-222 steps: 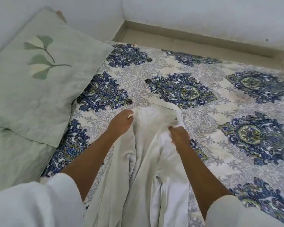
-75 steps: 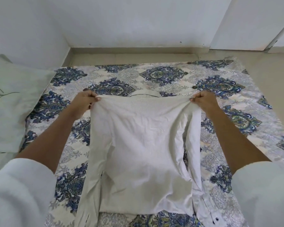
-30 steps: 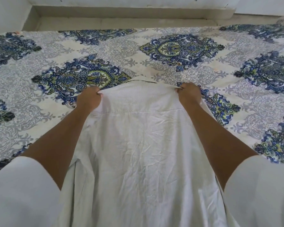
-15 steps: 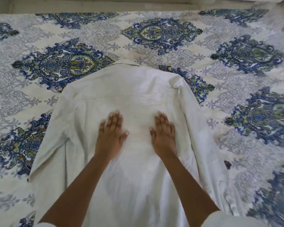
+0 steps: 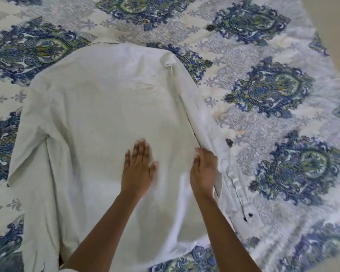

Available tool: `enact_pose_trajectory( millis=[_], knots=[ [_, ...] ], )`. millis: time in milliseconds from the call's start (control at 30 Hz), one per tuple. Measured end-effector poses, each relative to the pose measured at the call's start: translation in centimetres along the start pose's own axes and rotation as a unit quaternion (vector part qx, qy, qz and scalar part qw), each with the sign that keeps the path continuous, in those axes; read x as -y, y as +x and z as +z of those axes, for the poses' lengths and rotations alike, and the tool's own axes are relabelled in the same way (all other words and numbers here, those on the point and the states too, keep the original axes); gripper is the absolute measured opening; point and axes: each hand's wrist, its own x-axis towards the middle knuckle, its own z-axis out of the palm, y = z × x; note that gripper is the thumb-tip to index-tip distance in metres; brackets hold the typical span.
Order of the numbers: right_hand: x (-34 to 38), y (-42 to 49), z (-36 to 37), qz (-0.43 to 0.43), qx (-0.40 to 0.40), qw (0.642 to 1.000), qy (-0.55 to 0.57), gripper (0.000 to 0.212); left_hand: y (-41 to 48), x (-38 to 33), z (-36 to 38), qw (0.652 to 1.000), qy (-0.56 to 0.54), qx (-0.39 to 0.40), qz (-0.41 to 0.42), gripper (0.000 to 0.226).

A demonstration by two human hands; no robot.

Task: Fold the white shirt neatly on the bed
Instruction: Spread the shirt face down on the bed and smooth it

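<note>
One white shirt (image 5: pixel 106 118) — collar away, lengthwise.

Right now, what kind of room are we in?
Probably a bedroom: a white shirt lies spread on a bed's blue-patterned bedsheet, with bare floor beside it.

Bed (image 5: pixel 263 118), blue-patterned cover.
White shirt (image 5: pixel 106 114) lies spread flat on it, back up, collar at the far end.
</note>
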Motion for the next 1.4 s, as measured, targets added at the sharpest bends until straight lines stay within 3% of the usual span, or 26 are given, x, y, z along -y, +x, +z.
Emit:
enact_pose_trajectory(
  millis=[33, 133, 233, 367, 467, 533, 667, 767, 900, 1033, 1167, 1267, 1333, 1400],
  knots=[
    [-0.8, -0.4, -0.8, 0.036, -0.009, 0.999, -0.011, 0.033, -0.6, -0.9, 0.0, 0.999, 0.004, 0.011, 0.030, 0.060],
    [-3.1, -1.2, -2.1, 0.099, 0.063, 0.990, -0.075, 0.024, -1.4, -3.5, -0.1, 0.996, 0.007, 0.044, 0.072, 0.057],
    [-4.3, -1.0, -3.5, 0.171, 0.107, 0.977, -0.074, 0.033, -1.7, -5.6, -0.2, 0.992, 0.007, 0.066, 0.105, 0.058],
    [-5.0, -0.3, -5.1, 0.210, 0.109, 0.970, -0.062, 0.047, -1.8, -7.8, -0.4, 0.986, -0.003, 0.091, 0.142, 0.076],
    [-5.2, 0.1, -6.0, 0.256, 0.127, 0.953, -0.100, 0.056, -1.9, -8.9, -0.3, 0.985, 0.019, 0.105, 0.134, 0.058],
    [-5.2, -0.2, -6.1, 0.238, 0.172, 0.946, -0.135, 0.054, -2.1, -9.6, -0.4, 0.984, 0.022, 0.123, 0.131, 0.052],
    [-5.0, -1.8, -6.2, 0.120, 0.142, 0.975, -0.120, 0.028, -3.3, -9.7, -0.6, 0.983, 0.009, 0.139, 0.115, 0.050],
    [-5.2, -3.6, -6.3, 0.130, 0.189, 0.970, -0.081, 0.014, -4.9, -8.8, -0.9, 0.982, 0.000, 0.135, 0.129, 0.050],
    [-6.2, -4.4, -6.1, 0.167, 0.235, 0.957, -0.014, 0.034, -6.9, -8.0, -0.7, 0.986, -0.016, 0.116, 0.121, 0.049],
    [-6.4, -4.0, -7.4, 0.296, 0.318, 0.893, 0.119, 0.041, -9.1, -7.4, -0.3, 0.987, -0.045, 0.114, 0.102, 0.049],
    [-9.1, -5.4, -10.5, 0.317, 0.470, 0.808, 0.162, 0.044, -13.2, -5.5, 0.1, 0.983, -0.179, 0.033, 0.027, 0.046],
    [-10.5, -6.9, -11.8, 0.393, 0.490, 0.697, 0.346, 0.051, -16.9, -3.7, 0.1, 0.977, -0.202, -0.016, -0.060, 0.040],
    [-11.2, -7.6, -11.8, 0.417, 0.450, 0.712, 0.341, 0.052, -18.8, -2.7, -0.1, 0.979, -0.179, -0.054, -0.087, 0.037],
    [-12.0, -8.2, -11.4, 0.412, 0.421, 0.761, 0.273, 0.053, -20.4, -1.5, -0.2, 0.979, -0.141, -0.083, -0.124, 0.034]
  ],
)
